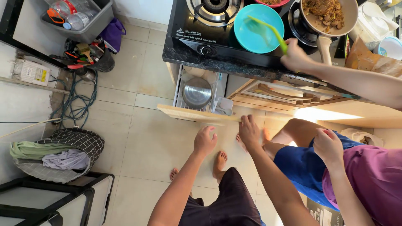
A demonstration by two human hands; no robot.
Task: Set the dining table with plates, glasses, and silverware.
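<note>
1. The pull-out drawer [197, 113] stands open below the dark counter; its pale wooden front runs left to right, long axis level across the view, and it faces the person's feet.
2. The right hand [249, 130] rests its fingertips on the right end of that wooden front, fingers loosely curled, holding nothing that can be seen.
3. The left hand [204, 140] hovers just beside it, a little below the front edge, half closed and empty; whether it touches the wood cannot be told.
4. Inside the drawer's wire rack lies a steel bowl [197, 92], mouth down.
5. Above, on the black gas hob [197, 31], sits a turquoise bowl [257, 29]; a second person's hand [295, 54] holds a green spatula [268, 31] over it, beside a pan of brown food [326, 14].
6. That person's other hand [328, 144] is curled near a purple garment.
7. A brown paper bag [370, 58] lies at the counter's right; a small white box with a yellow label [31, 73] sits on the ledge at left.
8. The floor is pale tile [134, 142], with a checked laundry basket [63, 152], coiled cables [75, 104] and a grey bin of bottles [79, 19].
</note>
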